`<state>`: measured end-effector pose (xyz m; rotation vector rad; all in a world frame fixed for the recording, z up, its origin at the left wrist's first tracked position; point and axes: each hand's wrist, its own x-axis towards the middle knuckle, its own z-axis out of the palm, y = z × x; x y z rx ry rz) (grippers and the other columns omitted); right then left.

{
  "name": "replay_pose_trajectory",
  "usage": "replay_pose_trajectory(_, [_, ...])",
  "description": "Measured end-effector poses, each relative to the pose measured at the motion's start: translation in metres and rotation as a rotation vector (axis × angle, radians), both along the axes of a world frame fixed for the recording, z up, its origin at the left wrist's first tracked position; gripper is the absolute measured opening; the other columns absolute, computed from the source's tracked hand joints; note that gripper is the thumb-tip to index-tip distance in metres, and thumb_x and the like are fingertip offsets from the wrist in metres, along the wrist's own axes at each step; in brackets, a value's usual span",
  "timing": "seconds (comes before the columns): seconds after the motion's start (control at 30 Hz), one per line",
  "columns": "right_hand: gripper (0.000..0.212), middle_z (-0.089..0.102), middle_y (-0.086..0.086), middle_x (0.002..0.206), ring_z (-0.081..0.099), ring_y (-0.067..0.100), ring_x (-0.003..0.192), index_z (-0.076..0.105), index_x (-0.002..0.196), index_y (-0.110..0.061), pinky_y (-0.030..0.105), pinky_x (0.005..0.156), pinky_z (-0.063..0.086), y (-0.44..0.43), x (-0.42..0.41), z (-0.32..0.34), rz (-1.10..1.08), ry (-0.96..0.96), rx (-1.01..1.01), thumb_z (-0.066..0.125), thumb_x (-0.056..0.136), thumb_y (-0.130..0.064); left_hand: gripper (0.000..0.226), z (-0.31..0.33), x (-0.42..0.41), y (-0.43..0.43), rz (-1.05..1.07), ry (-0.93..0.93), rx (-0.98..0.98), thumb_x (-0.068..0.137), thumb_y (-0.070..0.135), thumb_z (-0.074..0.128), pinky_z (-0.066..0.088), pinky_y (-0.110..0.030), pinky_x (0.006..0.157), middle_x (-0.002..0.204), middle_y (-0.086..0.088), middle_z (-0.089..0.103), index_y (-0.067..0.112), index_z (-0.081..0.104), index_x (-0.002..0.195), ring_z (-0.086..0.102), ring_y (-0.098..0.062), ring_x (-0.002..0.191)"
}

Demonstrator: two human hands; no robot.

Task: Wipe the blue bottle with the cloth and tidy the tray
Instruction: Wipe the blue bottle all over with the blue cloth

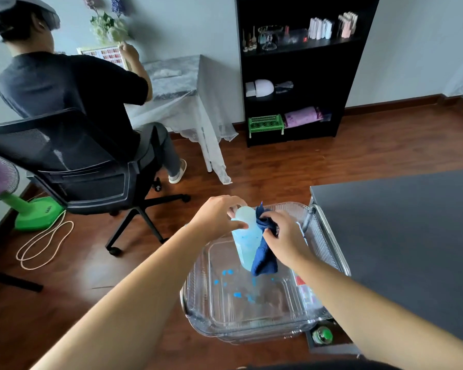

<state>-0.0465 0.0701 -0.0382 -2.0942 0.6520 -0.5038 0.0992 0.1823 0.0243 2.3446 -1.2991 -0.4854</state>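
Observation:
A pale blue translucent bottle (245,240) stands tilted over a clear plastic tray (198,297). My left hand (217,216) grips the bottle near its top. My right hand (281,237) presses a dark blue cloth (263,256) against the bottle's right side, and the cloth hangs down past the bottle's base. Blue spots (237,292) of spilled liquid dot the tray's floor. The bottle's lower end is hidden behind the cloth.
The tray rests on a metal-framed cart (329,236) beside a dark grey tabletop (401,236). A green-capped can (322,335) lies on a lower shelf. A person sits in an office chair (72,166) at the left, near a green fan (24,206). A black bookshelf (300,70) stands behind.

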Motion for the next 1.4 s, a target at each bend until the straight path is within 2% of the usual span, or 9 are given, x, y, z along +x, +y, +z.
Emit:
replay_pose_trajectory(0.2, [0.046,0.053,0.003,0.105,0.052,0.014,0.095,0.064,0.120,-0.015,-0.004,0.077,0.030,-0.007,0.006,0.006,0.052,0.053,-0.029,0.045,0.084,0.007,0.042,-0.010,-0.002,0.001,0.020,0.079,-0.058,0.072,0.026,0.082,0.043,-0.008,0.074,0.095,0.015,0.065,0.025,0.065,0.110,0.061,-0.004,0.092])
replay_pose_trajectory(0.4, [0.046,0.048,0.014,0.111,0.052,0.025,0.100,0.049,0.135,-0.010,0.021,0.088,0.037,0.041,-0.015,-0.024,-0.050,-0.017,-0.054,0.051,0.090,0.001,0.050,-0.013,-0.006,-0.001,0.001,-0.007,-0.064,0.077,0.033,0.077,0.051,-0.032,0.087,0.112,0.006,0.068,0.031,0.062,0.125,0.062,-0.015,0.096])
replay_pose_trajectory(0.53, [0.040,0.050,0.010,0.098,0.054,0.025,0.090,0.057,0.127,-0.004,0.011,0.080,0.034,0.031,-0.012,-0.016,-0.079,-0.055,-0.011,0.052,0.089,0.005,0.046,-0.014,-0.008,0.001,0.022,0.003,-0.092,0.074,0.033,0.079,0.052,-0.034,0.085,0.103,0.004,0.068,0.027,0.066,0.118,0.061,-0.013,0.092])
replay_pose_trajectory(0.63, [0.037,0.057,0.012,0.108,0.056,0.024,0.104,0.059,0.126,-0.010,0.010,0.083,0.030,-0.001,0.003,-0.002,-0.024,0.042,0.034,0.050,0.091,-0.001,0.043,-0.016,-0.010,0.003,0.037,0.001,-0.095,0.072,0.034,0.081,0.051,-0.029,0.083,0.094,0.009,0.063,0.026,0.067,0.112,0.059,-0.010,0.089])
replay_pose_trajectory(0.83, [0.040,0.056,0.007,0.102,0.056,0.019,0.097,0.062,0.123,-0.015,0.007,0.082,0.031,0.024,-0.003,-0.011,-0.104,-0.020,0.049,0.054,0.087,0.001,0.043,-0.019,-0.010,0.005,0.119,0.035,-0.096,0.072,0.037,0.080,0.051,-0.028,0.088,0.107,0.008,0.069,0.025,0.065,0.111,0.061,-0.008,0.095])
replay_pose_trajectory(1.03, [0.030,0.052,-0.003,0.098,0.058,0.018,0.097,0.066,0.113,-0.009,0.007,0.078,0.035,0.033,-0.005,-0.014,-0.162,-0.047,0.087,0.057,0.085,-0.002,0.044,-0.017,-0.015,0.008,0.156,-0.003,-0.093,0.068,0.047,0.081,0.042,-0.016,0.066,0.087,0.017,0.059,0.024,0.062,0.101,0.052,0.002,0.076])
replay_pose_trajectory(1.2, [0.037,0.059,0.011,0.115,0.056,0.022,0.110,0.062,0.123,-0.014,0.013,0.087,0.034,-0.006,0.015,0.010,0.036,0.097,0.093,0.050,0.090,-0.002,0.046,-0.012,-0.012,0.009,0.070,0.025,-0.039,0.073,0.035,0.079,0.053,-0.034,0.087,0.105,0.008,0.067,0.030,0.062,0.116,0.060,-0.009,0.094])
replay_pose_trajectory(1.3, [0.037,0.052,0.011,0.111,0.055,0.024,0.105,0.056,0.128,-0.011,0.018,0.087,0.036,0.009,0.009,0.007,0.005,0.074,0.089,0.047,0.092,-0.004,0.050,-0.010,-0.011,0.008,0.072,0.036,-0.037,0.071,0.032,0.081,0.053,-0.035,0.088,0.104,0.005,0.066,0.031,0.064,0.118,0.062,-0.011,0.093])
replay_pose_trajectory(1.4, [0.039,0.045,0.003,0.104,0.051,0.007,0.092,0.053,0.130,-0.007,0.006,0.082,0.032,0.045,-0.011,-0.008,-0.071,-0.045,0.094,0.045,0.092,0.001,0.048,-0.010,-0.012,0.007,0.072,0.040,-0.043,0.072,0.031,0.081,0.053,-0.035,0.087,0.104,0.003,0.067,0.029,0.065,0.117,0.062,-0.012,0.091])
